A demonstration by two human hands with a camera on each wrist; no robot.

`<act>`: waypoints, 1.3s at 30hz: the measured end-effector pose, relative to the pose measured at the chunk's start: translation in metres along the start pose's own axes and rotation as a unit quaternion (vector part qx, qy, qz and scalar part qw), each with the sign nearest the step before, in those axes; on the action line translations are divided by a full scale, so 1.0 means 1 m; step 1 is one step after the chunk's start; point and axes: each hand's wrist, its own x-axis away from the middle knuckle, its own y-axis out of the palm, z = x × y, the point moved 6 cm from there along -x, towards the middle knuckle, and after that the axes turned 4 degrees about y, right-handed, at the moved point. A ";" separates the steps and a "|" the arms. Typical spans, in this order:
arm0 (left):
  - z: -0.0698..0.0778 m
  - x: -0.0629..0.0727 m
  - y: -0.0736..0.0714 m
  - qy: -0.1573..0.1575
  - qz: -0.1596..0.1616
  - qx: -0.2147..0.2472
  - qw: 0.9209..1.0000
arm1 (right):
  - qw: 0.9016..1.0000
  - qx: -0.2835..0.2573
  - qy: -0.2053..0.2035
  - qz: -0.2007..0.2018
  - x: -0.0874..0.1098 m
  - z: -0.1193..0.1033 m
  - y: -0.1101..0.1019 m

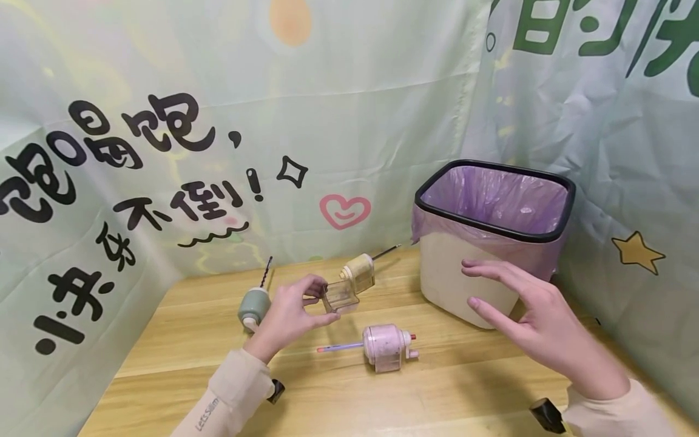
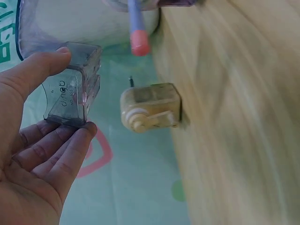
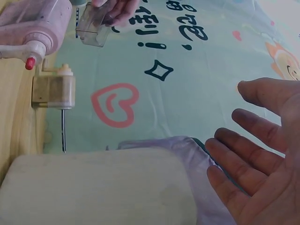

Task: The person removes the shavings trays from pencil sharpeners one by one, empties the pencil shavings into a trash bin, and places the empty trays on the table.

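Note:
My left hand (image 1: 289, 312) pinches a clear plastic shavings drawer (image 1: 340, 296) between thumb and fingers, raised above the table. Faint lettering marks the drawer's side in the left wrist view. Behind it stands a cream crank pencil sharpener (image 1: 360, 270) with a dark pencil (image 1: 386, 251) sticking out. Closer to me is a pink pencil sharpener (image 1: 384, 345), a lilac pencil (image 1: 344, 347) in its left end. A grey-green sharpener (image 1: 254, 305) with a dark pencil (image 1: 266, 272) sits left of the left hand. My right hand (image 1: 537, 321) hovers with spread fingers, holding nothing, before the bin.
A white bin (image 1: 455, 273) with a black rim and purple liner (image 1: 491, 194) stands at the table's back right. Printed cloth (image 1: 371, 121) hangs behind and on both sides. The wooden table (image 1: 218, 364) lies beneath everything.

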 end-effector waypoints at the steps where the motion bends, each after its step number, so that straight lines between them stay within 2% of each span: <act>1: -0.002 0.001 0.002 0.000 -0.004 0.007 1.000 | 1.000 -0.001 -0.001 -0.001 0.000 0.000 0.001; 11: -0.016 0.012 0.010 -0.008 -0.017 0.019 1.000 | 1.000 -0.003 -0.003 -0.027 0.003 -0.003 0.018; 22: -0.028 0.023 0.014 -0.026 -0.028 0.031 0.999 | 0.999 -0.014 0.002 -0.045 0.005 -0.004 0.027; 31: -0.037 0.032 0.022 -0.044 -0.062 0.027 0.997 | 0.998 -0.023 -0.010 -0.055 0.008 -0.005 0.034; 39: -0.043 0.037 0.026 -0.046 -0.074 0.038 0.996 | 0.998 -0.026 -0.007 -0.060 0.009 -0.005 0.036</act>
